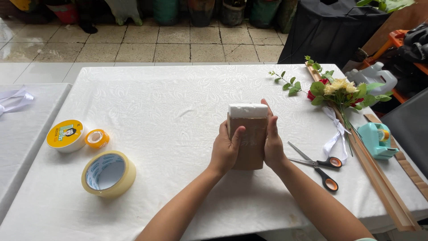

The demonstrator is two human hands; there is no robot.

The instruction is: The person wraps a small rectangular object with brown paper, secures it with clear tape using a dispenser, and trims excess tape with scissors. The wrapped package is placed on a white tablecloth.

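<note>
White-clothed table (156,102) on a tiled floor | head view: left hand (226,150) and right hand (272,142) both clasp a brown-wrapped foam block (248,134), white top exposed, at table centre | left: three tape rolls (108,173) | right: scissors (318,165), flower sprig (339,91), teal tape dispenser (377,140), wooden strips (379,178)

Scissors (318,165) right (tape rolls (108,173) left)

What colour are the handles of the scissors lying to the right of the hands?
Black with orange inside the finger loops, on the scissors; the head view shows them clearly on the white tablecloth.
</note>
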